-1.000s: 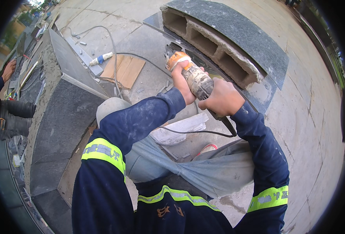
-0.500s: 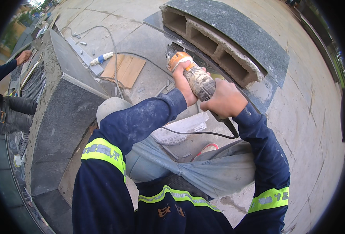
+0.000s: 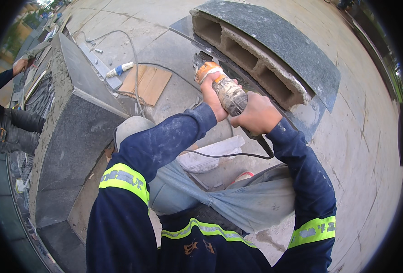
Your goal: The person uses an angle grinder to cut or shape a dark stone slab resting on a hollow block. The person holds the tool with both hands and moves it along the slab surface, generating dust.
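I grip a dusty orange-and-grey angle grinder (image 3: 226, 91) with both hands. My left hand (image 3: 215, 95) wraps round its front by the orange head, and my right hand (image 3: 258, 113) closes round the rear of the body, where a black cord trails down. The grinder's head lies against or just in front of the edge of a dark polished stone slab (image 3: 183, 28); exact contact is hard to see. Beside it a hollow concrete block (image 3: 238, 51) sits under a grey granite slab (image 3: 274, 32).
Mortar-topped granite cladding (image 3: 74, 150) rises at my left, with a co-worker's arm (image 3: 1, 78) and legs beyond. A wooden board (image 3: 147, 91), cables, a white-and-blue plug (image 3: 119, 69), stone offcuts and a white package (image 3: 215, 152) lie on the paving around my bent legs (image 3: 228, 204).
The grinder and my two hands stay in nearly the same place, shifting only slightly. The co-worker's hand at the left has moved about on the ledge.
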Tool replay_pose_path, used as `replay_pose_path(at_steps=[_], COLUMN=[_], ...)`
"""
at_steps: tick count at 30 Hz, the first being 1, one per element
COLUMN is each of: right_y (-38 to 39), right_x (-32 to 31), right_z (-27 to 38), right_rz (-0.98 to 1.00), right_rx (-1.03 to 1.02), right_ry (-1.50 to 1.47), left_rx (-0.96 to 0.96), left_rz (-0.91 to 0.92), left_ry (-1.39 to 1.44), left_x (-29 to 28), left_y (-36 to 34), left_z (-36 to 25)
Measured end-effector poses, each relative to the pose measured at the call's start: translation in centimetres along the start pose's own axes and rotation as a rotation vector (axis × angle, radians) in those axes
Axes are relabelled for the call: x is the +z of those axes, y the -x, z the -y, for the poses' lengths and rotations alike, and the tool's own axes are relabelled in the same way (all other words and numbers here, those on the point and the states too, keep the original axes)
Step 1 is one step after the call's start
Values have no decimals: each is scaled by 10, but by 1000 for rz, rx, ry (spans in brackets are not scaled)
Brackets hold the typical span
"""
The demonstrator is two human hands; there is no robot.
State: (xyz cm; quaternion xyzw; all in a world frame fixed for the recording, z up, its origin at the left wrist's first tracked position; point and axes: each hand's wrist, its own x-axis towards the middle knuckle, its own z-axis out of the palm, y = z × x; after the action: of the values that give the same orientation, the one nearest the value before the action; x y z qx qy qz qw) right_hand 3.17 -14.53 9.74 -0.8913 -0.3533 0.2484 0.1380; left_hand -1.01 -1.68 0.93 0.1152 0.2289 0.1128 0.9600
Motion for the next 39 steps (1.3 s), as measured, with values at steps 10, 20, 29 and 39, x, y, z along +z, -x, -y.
replay_pose_path(at_steps=[10,20,29,39], right_y=[-11,-3,15,31], right_x=[-1,-3,-5,-8], right_z=[6,4,1,3], right_rz=[16,18,33,9], right_rx=[46,22,7,34], right_ry=[18,7,-21,50], left_rx=[-2,9,4,-76], left_rz=[8,-5,-14,35], left_ry=[8,-5,2,69], left_x=[-6,-1,5,6], left_y=[-16,-6,11,21], left_z=[-6,-2,7,13])
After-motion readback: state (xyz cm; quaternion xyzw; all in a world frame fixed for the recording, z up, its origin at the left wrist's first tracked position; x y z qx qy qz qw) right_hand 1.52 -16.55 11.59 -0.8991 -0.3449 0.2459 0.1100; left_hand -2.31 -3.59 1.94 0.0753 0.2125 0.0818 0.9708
